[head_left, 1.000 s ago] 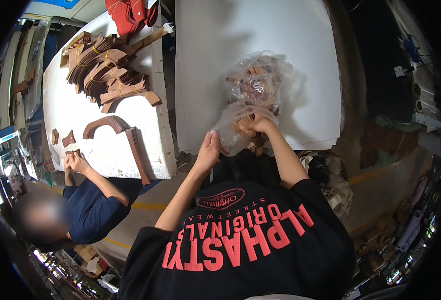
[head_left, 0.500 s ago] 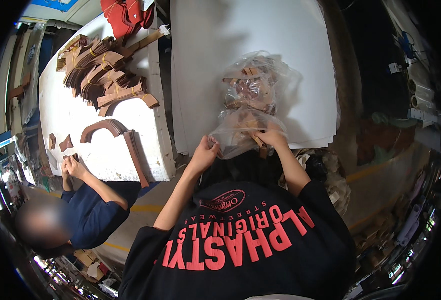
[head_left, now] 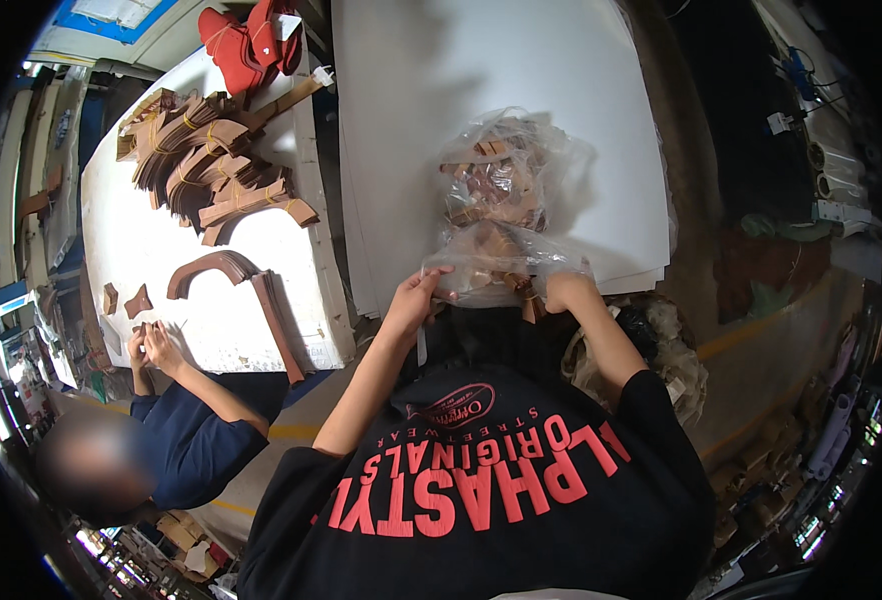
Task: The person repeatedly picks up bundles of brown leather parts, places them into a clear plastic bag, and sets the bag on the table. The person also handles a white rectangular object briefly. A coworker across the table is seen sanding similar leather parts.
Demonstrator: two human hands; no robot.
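A clear plastic bag [head_left: 506, 185] with brown pieces inside lies on a stack of large white sheets [head_left: 391, 130]. Its mouth faces me, and my two hands hold it at opposite sides. My left hand [head_left: 419, 297] is closed on the left edge of the plastic. On the other side, my right hand [head_left: 569, 291] has its fingers curled at the right edge of the mouth, partly hidden by the film. Between the hands, a bundle of brown strips [head_left: 531, 303] sticks out of the bag toward me.
On the white table [head_left: 121, 235] at left lie banded stacks of brown pieces [head_left: 206, 150], curved strips [head_left: 216, 268] and red pieces [head_left: 241, 45]. A co-worker [head_left: 196, 430] handles a small piece there. Crumpled plastic and a sack [head_left: 671, 350] sit below the sheets at right.
My right hand has moved right, off the brown strips, to the bag's right edge. The mouth is spread wider. My left hand stays at the left edge.
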